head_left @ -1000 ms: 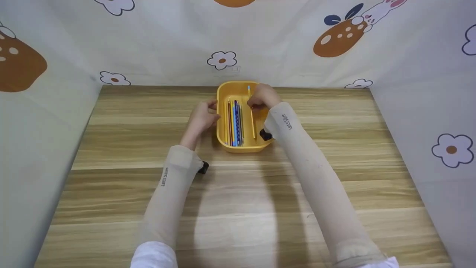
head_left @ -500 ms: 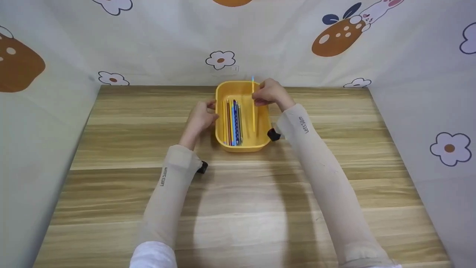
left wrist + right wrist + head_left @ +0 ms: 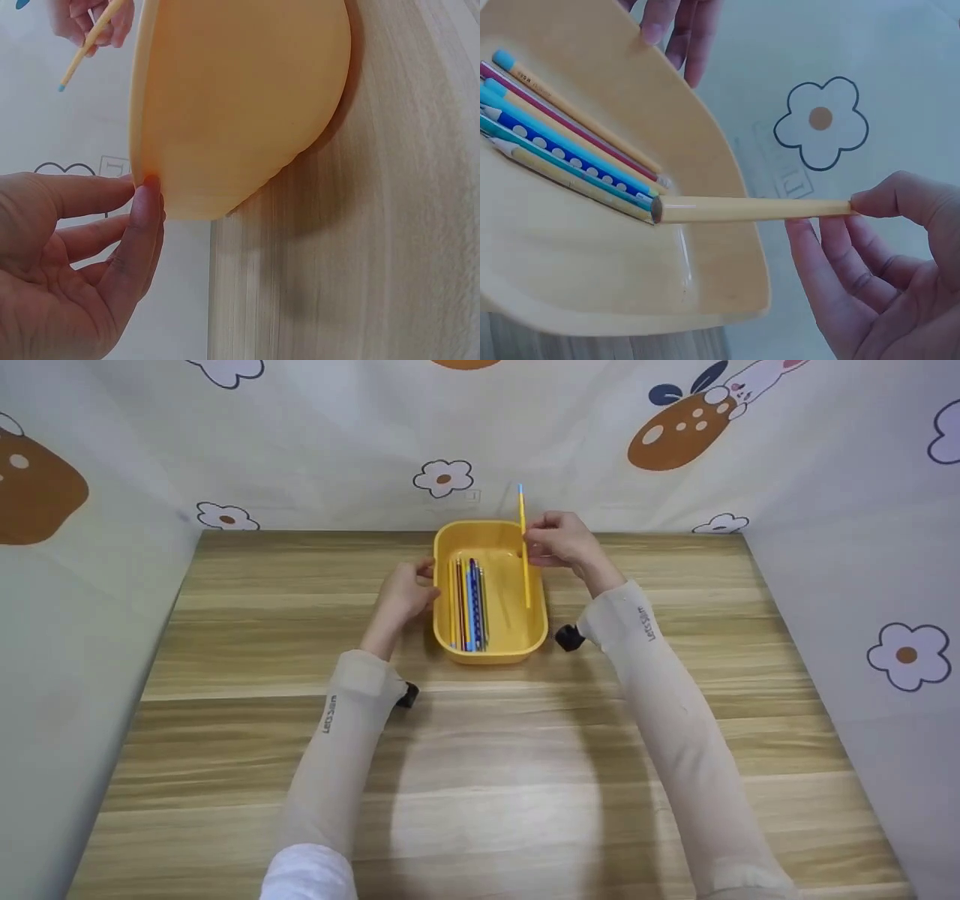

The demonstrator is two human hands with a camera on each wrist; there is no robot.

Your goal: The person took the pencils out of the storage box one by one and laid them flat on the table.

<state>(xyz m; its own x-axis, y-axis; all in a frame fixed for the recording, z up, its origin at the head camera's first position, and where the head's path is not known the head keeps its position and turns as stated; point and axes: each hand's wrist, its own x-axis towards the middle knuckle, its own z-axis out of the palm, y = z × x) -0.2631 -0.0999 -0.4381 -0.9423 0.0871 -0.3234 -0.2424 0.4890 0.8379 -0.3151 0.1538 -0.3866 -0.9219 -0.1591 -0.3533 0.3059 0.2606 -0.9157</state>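
Note:
A yellow plastic bin (image 3: 491,658) stands on the table against the back wall. My left hand (image 3: 406,592) pinches its left rim between thumb and fingers, as the left wrist view shows the thumb on the outer wall. My right hand (image 3: 568,544) pinches a yellow pencil (image 3: 526,577) with a blue end above the bin's right side. The pencil's blue end points up and away; in the right wrist view its near end (image 3: 658,210) looks flat and brown. Several pencils (image 3: 570,150), blue, red and yellow among them, lie side by side along the bin's left side.
The wood-grain table (image 3: 480,780) reaches toward me in front of the bin. Pale curtain-like walls (image 3: 337,450) with flower and rabbit prints enclose it at the back and both sides. A small black camera (image 3: 570,637) sits at my right wrist.
My right hand has moved right and upward with the yellow pencil, lifting it from inside the bin to above its right side. My left hand has stayed at the left rim.

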